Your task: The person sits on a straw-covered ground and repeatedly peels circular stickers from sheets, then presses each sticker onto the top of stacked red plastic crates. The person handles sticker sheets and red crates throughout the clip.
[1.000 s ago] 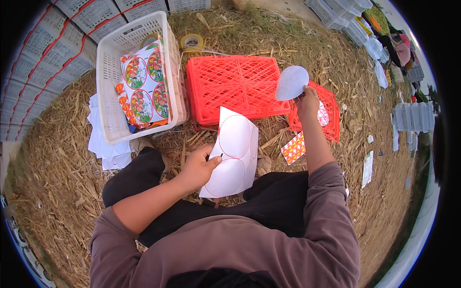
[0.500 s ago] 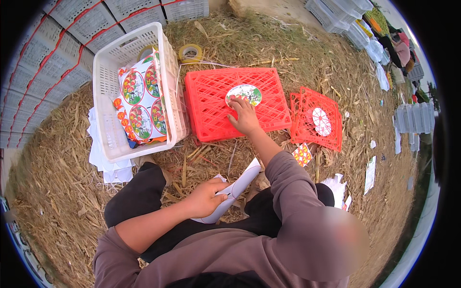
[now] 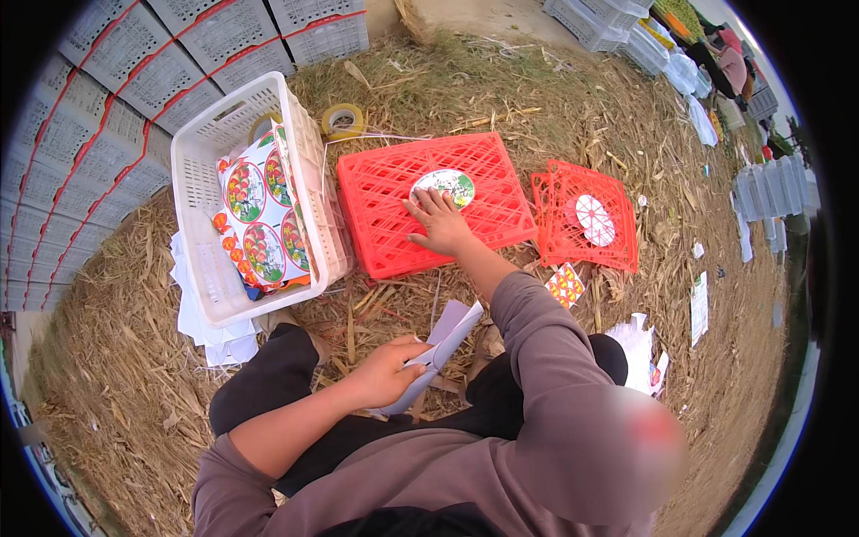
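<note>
My right hand (image 3: 438, 224) lies with fingers spread on the red lattice lid (image 3: 394, 192) in front of me. Its fingertips touch the lower edge of an oval sticker (image 3: 454, 183), white with green and red print, on that lid. Over my lap my left hand (image 3: 386, 371) is closed round a curled white sticker sheet (image 3: 452, 336), whose pale back faces up. To the left of the lids, a white plastic basket (image 3: 186, 201) holds several printed sticker sheets (image 3: 267, 201).
Another red lid (image 3: 591, 242) lies right of the stack, beside a small orange-patterned sheet (image 3: 565, 285). Yellow tape rolls (image 3: 344, 122) sit by the basket. Stacked grey crates (image 3: 116, 134) stand at left. Paper scraps (image 3: 637, 353) lie near my right knee. Straw covers the ground.
My right hand has shifted slightly left and flattened, with fingers more stretched at the sticker's edge. The left hand still holds the sheet, whose far end now shows another layer. The view has turned slightly.
</note>
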Available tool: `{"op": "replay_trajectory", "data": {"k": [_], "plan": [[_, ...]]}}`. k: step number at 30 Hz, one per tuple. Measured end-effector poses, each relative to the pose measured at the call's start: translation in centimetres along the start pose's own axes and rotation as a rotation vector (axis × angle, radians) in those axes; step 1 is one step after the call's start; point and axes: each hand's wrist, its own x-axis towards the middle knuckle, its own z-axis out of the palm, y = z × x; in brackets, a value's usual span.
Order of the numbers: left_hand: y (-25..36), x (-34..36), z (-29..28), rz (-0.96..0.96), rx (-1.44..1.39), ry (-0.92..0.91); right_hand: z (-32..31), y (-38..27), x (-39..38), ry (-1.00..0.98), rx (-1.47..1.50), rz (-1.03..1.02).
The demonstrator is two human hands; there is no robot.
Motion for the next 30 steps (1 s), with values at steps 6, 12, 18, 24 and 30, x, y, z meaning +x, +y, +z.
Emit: {"op": "replay_trajectory", "data": {"k": [6,12,18,24,30], "plan": [[0.0,-0.4,0.3,0.025,0.02,-0.013,-4.2,2.9,-9.5,-0.281,-0.265,-0.092],[0.2,0.2,0.6,0.062,0.095,-0.038,-3.4,3.8,-9.5,-0.18,-0.189,-0.023],[0.9,0.4,0.6,0.067,0.076,-0.013,-8.4,3.2,-9.8,0.103,0.152,-0.049],[1.9,1.3,-0.4,0.081,0.069,0.012,-14.4,6.8,-10.7,0.461,0.461,0.151],[2.4,1.7,-1.6,0.118,0.054,0.082,-15.7,20.0,-17.1,1.101,1.122,0.587]]}}
